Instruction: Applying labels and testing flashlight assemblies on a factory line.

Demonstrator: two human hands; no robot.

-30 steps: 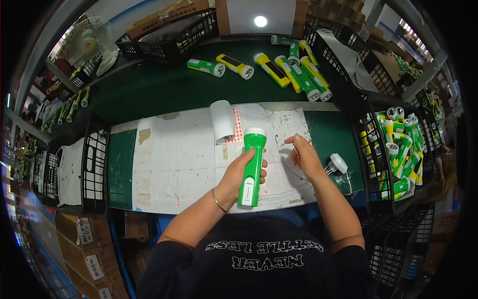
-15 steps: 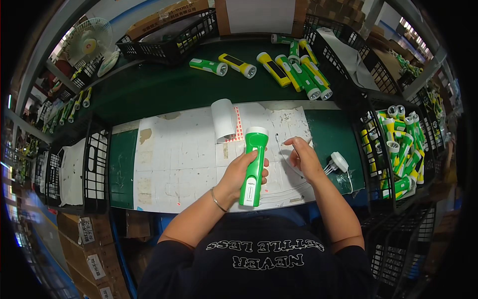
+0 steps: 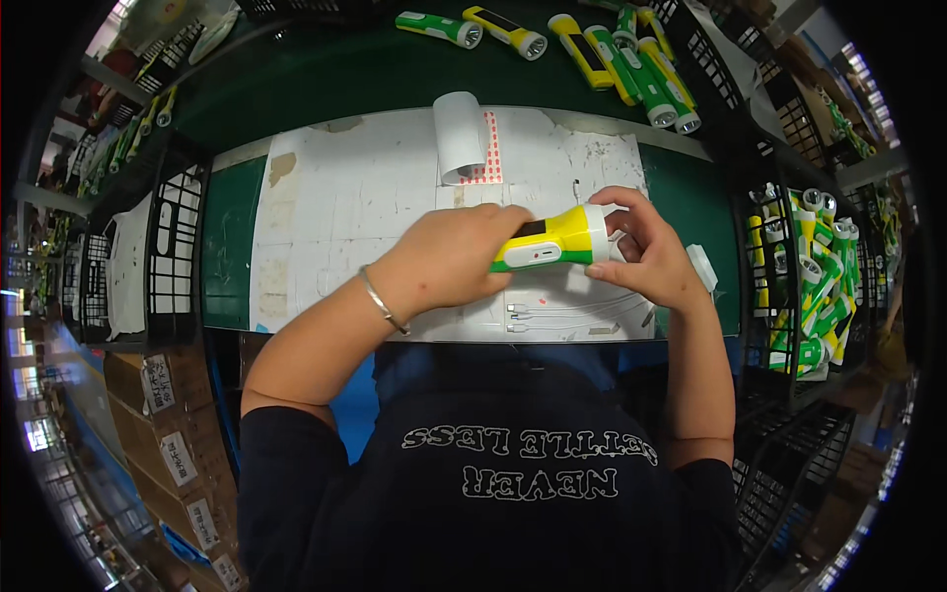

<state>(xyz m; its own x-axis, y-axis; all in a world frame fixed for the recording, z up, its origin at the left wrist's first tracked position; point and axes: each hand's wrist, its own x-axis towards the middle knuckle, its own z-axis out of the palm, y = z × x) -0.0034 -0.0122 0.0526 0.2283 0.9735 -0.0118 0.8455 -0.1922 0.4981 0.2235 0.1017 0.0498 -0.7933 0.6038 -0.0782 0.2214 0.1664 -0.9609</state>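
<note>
A green and yellow flashlight (image 3: 572, 233) with a white head lies sideways in the air above the white work sheet (image 3: 335, 207). My left hand (image 3: 464, 252) is closed round its rear end, hiding that part. At the other end, the curved fingers and thumb of my right hand (image 3: 651, 252) grip the white head rim. A white side panel with a small red dot and a slot faces me, and part of a dark panel shows on top. Beyond the flashlight, a curled white paper (image 3: 457, 138) rests by a sheet of red stickers (image 3: 493, 148).
White cables (image 3: 562, 314) lie near the front edge, and a white charging hub (image 3: 700, 266) sits at right. A black crate full of flashlights (image 3: 819, 276) stands to the right, another black crate (image 3: 178, 247) at left. Several flashlights (image 3: 641, 84) lie on the green table behind.
The flashlight has turned from pointing away to lying sideways, head to the right, with its yellow side showing. My right hand has come onto its head. The view has tilted downward.
</note>
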